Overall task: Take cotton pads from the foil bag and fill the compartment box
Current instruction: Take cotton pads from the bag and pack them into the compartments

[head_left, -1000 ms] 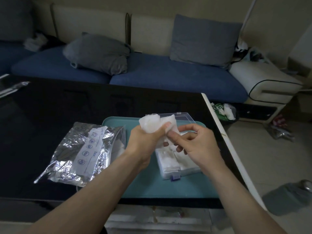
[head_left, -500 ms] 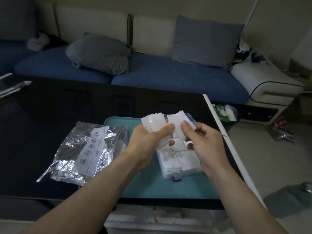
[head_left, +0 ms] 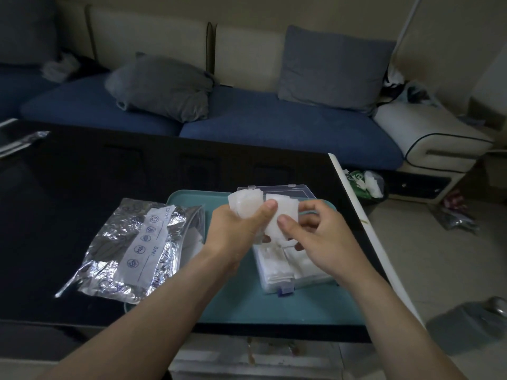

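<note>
Head view: above the compartment box (head_left: 285,270), left hand (head_left: 238,229) grips a stack of cotton pads (head_left: 245,205) while right hand (head_left: 315,231) pinches one pad (head_left: 282,215) by its edge—light, soft, likely to cling.

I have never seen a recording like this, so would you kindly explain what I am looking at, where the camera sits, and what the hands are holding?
There is no machine here: a person wears a wide-angle camera on the head, looking forward and down at their own two bare hands.

On the dark table lies a teal tray. On it stands a clear compartment box, lid open, with white pads already inside. Left of it lies a crinkled foil bag.

The left hand grips a small stack of cotton pads. The right hand pinches a second batch of pads beside that stack, both held above the box. Behind the table is a blue sofa with grey cushions.
</note>
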Tool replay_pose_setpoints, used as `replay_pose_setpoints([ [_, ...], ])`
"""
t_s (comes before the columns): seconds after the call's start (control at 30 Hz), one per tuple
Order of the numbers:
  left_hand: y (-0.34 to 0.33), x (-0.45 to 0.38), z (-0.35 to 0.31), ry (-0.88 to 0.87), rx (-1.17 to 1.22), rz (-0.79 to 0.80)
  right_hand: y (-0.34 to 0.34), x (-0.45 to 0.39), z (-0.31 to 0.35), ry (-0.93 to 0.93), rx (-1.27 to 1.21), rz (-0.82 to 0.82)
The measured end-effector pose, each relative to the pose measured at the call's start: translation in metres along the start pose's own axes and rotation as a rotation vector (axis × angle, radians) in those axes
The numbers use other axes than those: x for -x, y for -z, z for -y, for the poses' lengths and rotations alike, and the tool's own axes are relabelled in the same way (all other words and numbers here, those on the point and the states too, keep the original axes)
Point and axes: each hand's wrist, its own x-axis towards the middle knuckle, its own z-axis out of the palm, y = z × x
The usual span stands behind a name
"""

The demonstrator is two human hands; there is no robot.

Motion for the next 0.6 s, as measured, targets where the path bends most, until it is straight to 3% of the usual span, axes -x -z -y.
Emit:
replay_pose_setpoints([
  [0.1, -0.003, 0.002, -0.004, 0.030, 0.034, 0.063, 0.000, -0.001, -0.001, -0.016, -0.161, 0.005],
  [0.23, -0.002, 0.000, -0.016, 0.250, 0.314, 0.160, 0.007, -0.002, 0.001, -0.055, -0.388, -0.166],
  [0.33, 0.005, -0.002, -0.019, 0.361, 0.418, 0.297, 0.017, -0.005, 0.000, -0.148, -0.585, -0.023],
  [0.47, 0.008, -0.006, -0.011, 0.226, 0.217, 0.289, 0.024, -0.001, -0.002, -0.130, -0.522, 0.172],
  [0.6, 0.004, -0.002, 0.001, 0.098, 0.039, 0.156, 0.015, 0.000, -0.001, -0.085, -0.373, 0.087],
])
